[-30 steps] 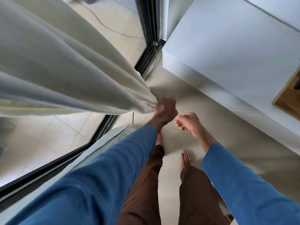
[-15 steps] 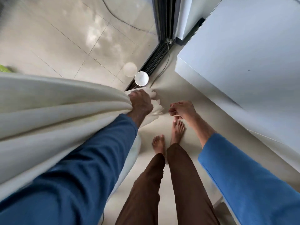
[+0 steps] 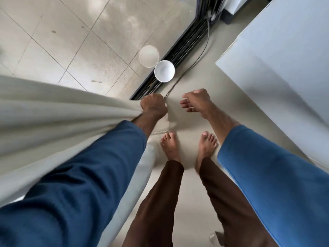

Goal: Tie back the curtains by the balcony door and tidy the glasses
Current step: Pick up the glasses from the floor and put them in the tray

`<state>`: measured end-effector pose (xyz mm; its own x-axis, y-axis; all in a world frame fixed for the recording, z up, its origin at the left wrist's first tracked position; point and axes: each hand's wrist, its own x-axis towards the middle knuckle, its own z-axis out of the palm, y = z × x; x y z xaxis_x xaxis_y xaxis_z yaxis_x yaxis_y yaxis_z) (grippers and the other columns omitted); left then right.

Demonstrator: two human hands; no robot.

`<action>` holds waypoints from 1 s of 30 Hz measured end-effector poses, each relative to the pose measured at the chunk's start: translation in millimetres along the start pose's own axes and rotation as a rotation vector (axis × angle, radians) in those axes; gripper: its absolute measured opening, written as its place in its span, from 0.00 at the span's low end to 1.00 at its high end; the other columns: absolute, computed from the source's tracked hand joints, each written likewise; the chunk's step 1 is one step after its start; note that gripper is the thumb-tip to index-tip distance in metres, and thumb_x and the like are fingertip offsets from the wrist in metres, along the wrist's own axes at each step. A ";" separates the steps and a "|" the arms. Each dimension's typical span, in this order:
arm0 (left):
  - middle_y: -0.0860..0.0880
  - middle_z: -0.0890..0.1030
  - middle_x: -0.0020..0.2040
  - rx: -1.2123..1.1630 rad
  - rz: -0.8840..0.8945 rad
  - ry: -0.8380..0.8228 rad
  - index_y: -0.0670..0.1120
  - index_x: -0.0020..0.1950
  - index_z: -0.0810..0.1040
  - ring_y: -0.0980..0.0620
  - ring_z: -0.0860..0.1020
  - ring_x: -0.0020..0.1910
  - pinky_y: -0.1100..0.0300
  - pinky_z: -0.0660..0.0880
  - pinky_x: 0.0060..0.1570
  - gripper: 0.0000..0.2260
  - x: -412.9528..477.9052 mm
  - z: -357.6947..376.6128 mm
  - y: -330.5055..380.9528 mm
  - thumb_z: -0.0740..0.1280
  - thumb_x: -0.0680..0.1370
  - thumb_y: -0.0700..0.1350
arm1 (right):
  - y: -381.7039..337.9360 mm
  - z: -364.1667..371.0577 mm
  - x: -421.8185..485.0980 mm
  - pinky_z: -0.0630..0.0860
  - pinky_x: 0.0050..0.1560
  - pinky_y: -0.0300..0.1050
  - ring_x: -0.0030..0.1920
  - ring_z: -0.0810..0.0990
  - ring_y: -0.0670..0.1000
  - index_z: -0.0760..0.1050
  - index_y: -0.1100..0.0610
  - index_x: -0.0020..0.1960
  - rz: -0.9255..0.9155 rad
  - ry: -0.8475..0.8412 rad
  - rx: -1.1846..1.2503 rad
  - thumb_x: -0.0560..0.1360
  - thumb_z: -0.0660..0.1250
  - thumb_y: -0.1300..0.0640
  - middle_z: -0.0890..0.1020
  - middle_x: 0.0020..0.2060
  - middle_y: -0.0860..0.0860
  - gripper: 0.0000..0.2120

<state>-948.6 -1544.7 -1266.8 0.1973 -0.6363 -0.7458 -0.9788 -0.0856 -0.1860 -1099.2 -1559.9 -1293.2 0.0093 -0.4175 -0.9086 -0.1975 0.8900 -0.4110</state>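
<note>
The left grip (image 3: 154, 108) is clenched round a bunched edge of the curtain (image 3: 62, 113), knuckles up, with the cloth gathered in the fist. From there the pale curtain stretches away to the left in long folds, taut across the left half of the view. More of it drops beneath the left sleeve (image 3: 80, 184) and hangs just left of the left foot (image 3: 170, 147).

The right grip (image 3: 195, 102) hovers near the left one, a little apart from it. Its fingers are loosely spread and point left, and it holds nothing and does not touch the curtain. The right sleeve (image 3: 267, 175) is blue like the left.

Below the hands both bare feet stand side by side on the beige floor (image 3: 185, 125), the right foot (image 3: 206, 145) slightly apart from the left. Brown trousers (image 3: 160, 202) cover the legs.

Just beyond the left grip the dark door track (image 3: 188, 43) runs away to the far right. A white cup (image 3: 164, 71), seen from above, sits at the track's near end. A faint round reflection (image 3: 149, 56) of it shows in the glass just to its far left. A thin cable (image 3: 204, 49) curves along the floor beside the track, passing right of the cup and ending near the left grip.

Behind the glass lie the balcony tiles (image 3: 71, 32), pale with grey joints. A white cabinet (image 3: 284, 59) fills the far right, its corner pointing toward the right grip.
</note>
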 end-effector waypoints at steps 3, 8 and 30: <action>0.43 0.78 0.63 0.001 0.009 0.021 0.43 0.62 0.77 0.41 0.77 0.62 0.52 0.75 0.53 0.17 31.5 14.5 -7.5 0.66 0.76 0.48 | 10.0 21.6 38.8 0.76 0.28 0.39 0.32 0.82 0.52 0.77 0.60 0.43 0.009 -0.008 -0.049 0.75 0.66 0.59 0.86 0.39 0.59 0.05; 0.42 0.76 0.65 -0.051 -0.055 0.075 0.43 0.64 0.75 0.40 0.75 0.63 0.51 0.73 0.58 0.20 79.3 42.6 -22.3 0.64 0.77 0.52 | 21.6 55.5 108.5 0.76 0.28 0.40 0.31 0.83 0.54 0.78 0.61 0.43 -0.028 0.027 -0.118 0.73 0.65 0.53 0.87 0.38 0.59 0.10; 0.43 0.76 0.64 -0.090 0.007 0.129 0.44 0.64 0.74 0.41 0.77 0.62 0.51 0.74 0.56 0.17 135.5 82.0 -45.4 0.63 0.76 0.47 | 23.6 106.4 225.7 0.63 0.19 0.35 0.22 0.73 0.49 0.71 0.69 0.65 -0.058 0.126 -0.392 0.73 0.54 0.62 0.85 0.32 0.57 0.23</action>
<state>-872.9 -1564.2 -1411.9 0.1875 -0.7298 -0.6575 -0.9822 -0.1452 -0.1189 -997.4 -1613.6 -1515.8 -0.0841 -0.5060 -0.8584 -0.5584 0.7374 -0.3800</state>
